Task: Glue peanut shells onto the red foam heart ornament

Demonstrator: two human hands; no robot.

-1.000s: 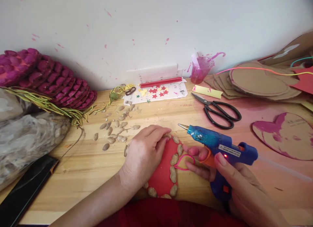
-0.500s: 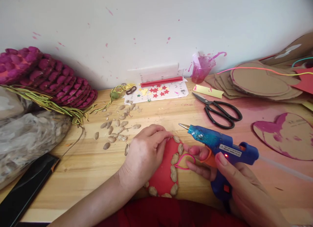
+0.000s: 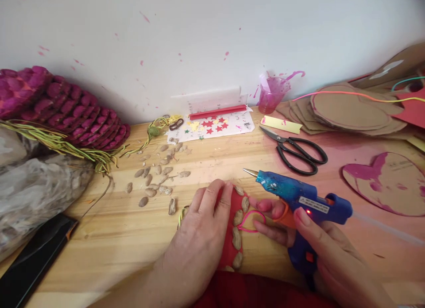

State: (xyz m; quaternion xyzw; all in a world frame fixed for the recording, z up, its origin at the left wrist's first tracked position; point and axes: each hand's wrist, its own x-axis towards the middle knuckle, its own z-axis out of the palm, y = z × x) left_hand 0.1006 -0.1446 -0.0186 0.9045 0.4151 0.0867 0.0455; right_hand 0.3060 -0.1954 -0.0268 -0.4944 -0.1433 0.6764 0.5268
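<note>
My left hand (image 3: 204, 230) lies flat, fingers stretched out, on a red heart-shaped piece (image 3: 234, 219) edged with peanut shells (image 3: 236, 237). A pink cord loop (image 3: 250, 219) sticks out at the heart's right side. My right hand (image 3: 318, 250) grips a blue hot-glue gun (image 3: 300, 202) with an orange trigger; its red light glows. The metal nozzle (image 3: 249, 171) points left, just above the heart's top edge. Loose peanut shells (image 3: 156, 177) lie scattered on the wooden table (image 3: 133, 228) left of the heart.
Black scissors (image 3: 299, 151), a sheet of star stickers (image 3: 210, 126), a pink cup (image 3: 272, 93), stacked cardboard shapes (image 3: 348, 109) and a pink-painted cardboard heart (image 3: 388, 182) lie behind and right. Magenta shell-covered pieces (image 3: 73, 113), a plastic bag (image 3: 36, 188) and a black strip (image 3: 29, 263) are left.
My left hand has slid down toward me and flattened over the red heart, its fingers now stretched out instead of curled at the top edge. The glue gun has barely moved.
</note>
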